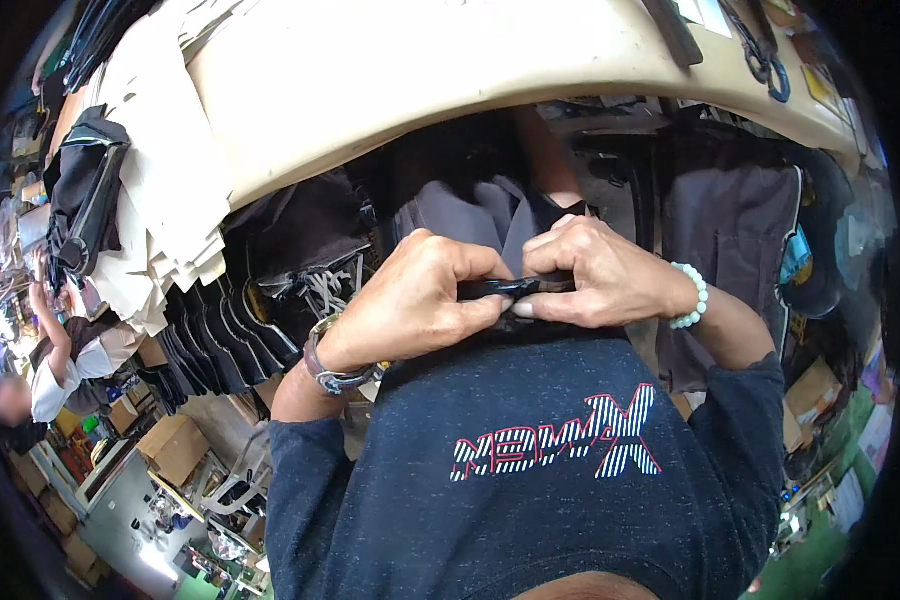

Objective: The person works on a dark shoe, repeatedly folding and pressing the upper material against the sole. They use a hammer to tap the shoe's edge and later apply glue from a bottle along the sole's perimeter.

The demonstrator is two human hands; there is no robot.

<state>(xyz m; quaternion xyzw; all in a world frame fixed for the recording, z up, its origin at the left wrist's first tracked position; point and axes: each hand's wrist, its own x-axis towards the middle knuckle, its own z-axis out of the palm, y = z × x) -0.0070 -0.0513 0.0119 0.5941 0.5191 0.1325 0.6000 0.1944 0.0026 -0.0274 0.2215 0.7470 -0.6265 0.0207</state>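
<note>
Black in the head view, a narrow piece (483,289) sits in front of the dark shirt (510,500), pinched between thumb and fingers of the left hand (425,292) at one end and of the right hand (600,272) at the other, the cream tabletop (420,70) lying beyond.

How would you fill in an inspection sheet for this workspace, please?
Surface: cream table, with white sheets hanging over its left side.
Job's things: small dark piece; its kind is unclear.
Clutter: scissors with blue on the handles, upper right.
Hands: left hand and right hand both pinch the small dark piece.
Cables: nothing seen that is plainly a cable.
Surroundings: cardboard box lower left; another person far left.
</note>
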